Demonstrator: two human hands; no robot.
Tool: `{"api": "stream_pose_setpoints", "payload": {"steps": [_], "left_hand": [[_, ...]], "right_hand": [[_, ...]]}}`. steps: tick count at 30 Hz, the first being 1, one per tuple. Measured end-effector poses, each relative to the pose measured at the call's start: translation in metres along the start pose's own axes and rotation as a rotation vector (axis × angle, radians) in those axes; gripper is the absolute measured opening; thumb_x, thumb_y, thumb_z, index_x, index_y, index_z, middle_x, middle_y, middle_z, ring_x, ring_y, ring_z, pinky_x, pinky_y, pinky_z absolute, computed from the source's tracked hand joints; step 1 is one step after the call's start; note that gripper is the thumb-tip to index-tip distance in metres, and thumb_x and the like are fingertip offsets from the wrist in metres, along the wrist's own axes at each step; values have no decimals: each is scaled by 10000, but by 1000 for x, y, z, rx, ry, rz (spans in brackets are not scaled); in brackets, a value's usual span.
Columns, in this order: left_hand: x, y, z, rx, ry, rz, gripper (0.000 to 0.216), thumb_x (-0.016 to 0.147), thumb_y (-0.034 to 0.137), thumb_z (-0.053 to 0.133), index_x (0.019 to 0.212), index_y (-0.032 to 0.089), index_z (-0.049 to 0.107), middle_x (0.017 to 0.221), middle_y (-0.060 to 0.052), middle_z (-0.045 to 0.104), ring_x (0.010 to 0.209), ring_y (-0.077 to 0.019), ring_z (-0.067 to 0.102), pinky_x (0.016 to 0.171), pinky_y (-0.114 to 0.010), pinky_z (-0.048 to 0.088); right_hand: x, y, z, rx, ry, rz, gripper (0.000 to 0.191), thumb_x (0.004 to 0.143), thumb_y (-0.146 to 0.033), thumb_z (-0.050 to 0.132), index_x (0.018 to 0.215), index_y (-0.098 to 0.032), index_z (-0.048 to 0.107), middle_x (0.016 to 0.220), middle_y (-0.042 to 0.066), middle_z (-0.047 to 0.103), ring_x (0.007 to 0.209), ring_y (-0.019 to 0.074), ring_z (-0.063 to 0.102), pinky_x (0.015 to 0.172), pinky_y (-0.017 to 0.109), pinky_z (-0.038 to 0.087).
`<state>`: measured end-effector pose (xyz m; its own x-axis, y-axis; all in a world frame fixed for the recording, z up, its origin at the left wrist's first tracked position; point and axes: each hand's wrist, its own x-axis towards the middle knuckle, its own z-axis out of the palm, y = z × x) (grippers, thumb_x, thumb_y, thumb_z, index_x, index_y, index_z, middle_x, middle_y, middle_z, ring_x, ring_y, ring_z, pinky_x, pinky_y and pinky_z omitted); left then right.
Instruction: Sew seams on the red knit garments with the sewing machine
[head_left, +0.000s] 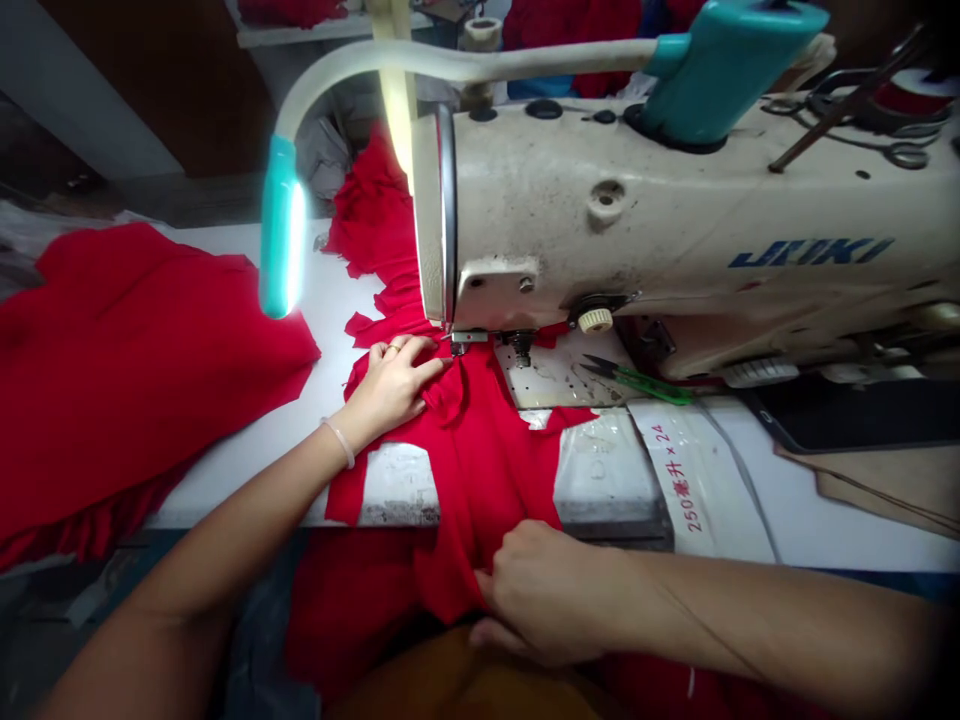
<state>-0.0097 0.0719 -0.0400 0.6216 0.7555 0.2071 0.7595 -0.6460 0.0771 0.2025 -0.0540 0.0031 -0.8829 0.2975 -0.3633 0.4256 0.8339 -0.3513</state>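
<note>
Red knit fabric (pixel 480 470) is laid across the white table (pixel 247 505), fed under the presser foot (pixel 470 338) of a Juki sewing machine (pixel 600 220) and bunched up behind it. The left hand (pixel 394 385) is placed flat on the cloth just in front of the foot, its fingers (pixel 424 352) held close together and pressing down, not clamped. The right hand (pixel 540 590) is kept at the table's near edge, its fingers (pixel 499 590) curled and pinched on a fold of the cloth, which hangs over that edge. Open tabletop is left between the fabric and a second red piece (pixel 127 360), which droops over the table's edge at left. Green-handled snips (pixel 637 383) lie on the machine bed (pixel 540 385) just right of the foot. A dark phone (pixel 855 415) is set at right. Red cloth (pixel 292 10) is held on a shelf (pixel 259 37) behind, and scissors (pixel 907 155) lie on top of the machine.
</note>
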Motion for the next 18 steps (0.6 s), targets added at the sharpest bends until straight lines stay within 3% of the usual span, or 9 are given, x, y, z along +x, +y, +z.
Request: {"api": "stream_pose_setpoints", "payload": {"steps": [2, 4, 7, 10, 14, 18], "left_hand": [[-9, 0, 1, 5, 53, 137, 282, 943, 215, 553, 1189, 217, 692, 1278, -156, 588, 1223, -330, 496, 943, -505, 409], [-20, 2, 1, -23, 67, 246, 265, 1003, 264, 496, 1156, 213, 706, 1076, -114, 651, 1039, -237, 588, 866, -391, 452], [-30, 6, -2, -90, 58, 148, 390, 1024, 449, 467, 1247, 209, 678, 839, -43, 623, 702, -133, 571, 619, -250, 421], [-31, 15, -9, -128, 109, 10, 380, 1008, 472, 491, 1129, 207, 735, 862, -51, 631, 741, -140, 592, 642, -248, 436], [-36, 32, -11, -285, 137, 69, 271, 1015, 285, 510, 915, 146, 721, 983, -85, 660, 893, -164, 626, 793, -280, 495], [-36, 10, -13, -521, 163, -105, 209, 978, 309, 589, 938, 150, 720, 939, -63, 676, 835, -142, 655, 769, -247, 521]], "right_hand": [[6, 6, 1, 29, 177, -40, 441, 975, -516, 515, 782, -167, 702, 696, 57, 662, 560, 158, 582, 482, 291, 306], [10, 21, 4, 3, 429, -56, 480, 978, -542, 496, 797, -143, 691, 802, 85, 651, 686, 170, 589, 591, 293, 419], [9, 38, 17, -136, 736, -13, 579, 943, -602, 510, 1029, -56, 685, 937, 156, 648, 877, 242, 591, 773, 371, 500], [4, 37, 39, -184, 824, 13, 656, 902, -606, 575, 1236, -44, 629, 1109, 201, 647, 1063, 304, 580, 900, 453, 502], [1, 21, 63, -136, 865, 94, 625, 906, -591, 585, 1261, -79, 633, 1172, 187, 656, 1137, 293, 580, 975, 451, 488], [6, 15, 70, -165, 945, 164, 678, 921, -605, 549, 1271, -28, 625, 1168, 192, 661, 1135, 294, 568, 994, 421, 465]]}}
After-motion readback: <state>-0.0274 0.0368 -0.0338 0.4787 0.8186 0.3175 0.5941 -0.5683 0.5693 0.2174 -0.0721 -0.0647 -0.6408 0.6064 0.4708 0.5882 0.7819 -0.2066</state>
